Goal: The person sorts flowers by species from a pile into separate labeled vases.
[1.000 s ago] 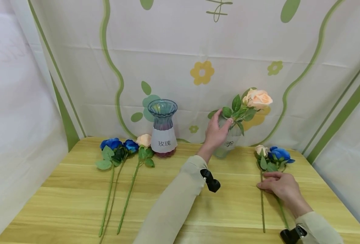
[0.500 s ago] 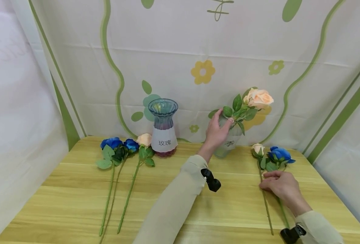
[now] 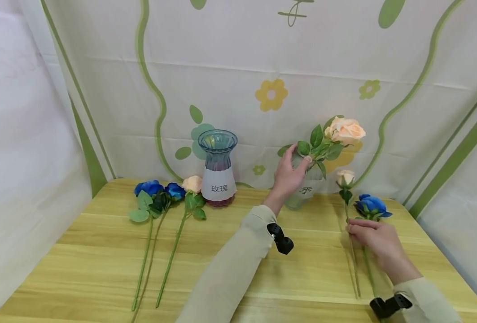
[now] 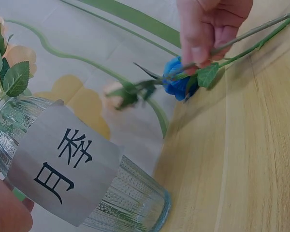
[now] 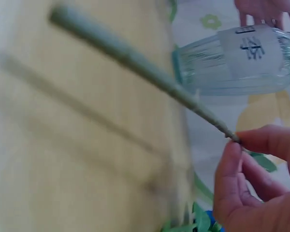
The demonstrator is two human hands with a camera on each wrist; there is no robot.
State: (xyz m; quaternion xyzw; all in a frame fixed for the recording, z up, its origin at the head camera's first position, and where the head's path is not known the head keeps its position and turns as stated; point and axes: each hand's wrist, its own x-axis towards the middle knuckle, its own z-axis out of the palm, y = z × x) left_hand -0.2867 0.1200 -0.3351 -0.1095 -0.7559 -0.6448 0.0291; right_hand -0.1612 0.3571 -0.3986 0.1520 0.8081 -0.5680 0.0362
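My left hand (image 3: 288, 177) grips the upper part of a clear ribbed glass vase (image 3: 296, 202), which wears a white paper label (image 4: 67, 166). A large peach rose (image 3: 346, 130) with green leaves leans rightward out of its mouth. With thumb and fingertips, my right hand (image 3: 377, 242) pinches the stem of a smaller peach rose (image 3: 345, 178). That stem (image 5: 150, 72) is raised off the table, its bloom pointing up and its shadow falling below. Just right of it a blue rose (image 3: 372, 206) lies on the table, partly behind my right hand.
A blue-and-pink glass vase (image 3: 218, 166) with a labelled paper band stands left of the held vase. Two blue roses (image 3: 148, 188) and a peach rose (image 3: 192, 184) lie left of it on the wooden table (image 3: 101, 251). A printed cloth backdrop (image 3: 222, 89) rises behind.
My right hand has taken up the small peach rose by its stem and raised it from the table beside the blue rose. The left hand keeps its place on the vase.
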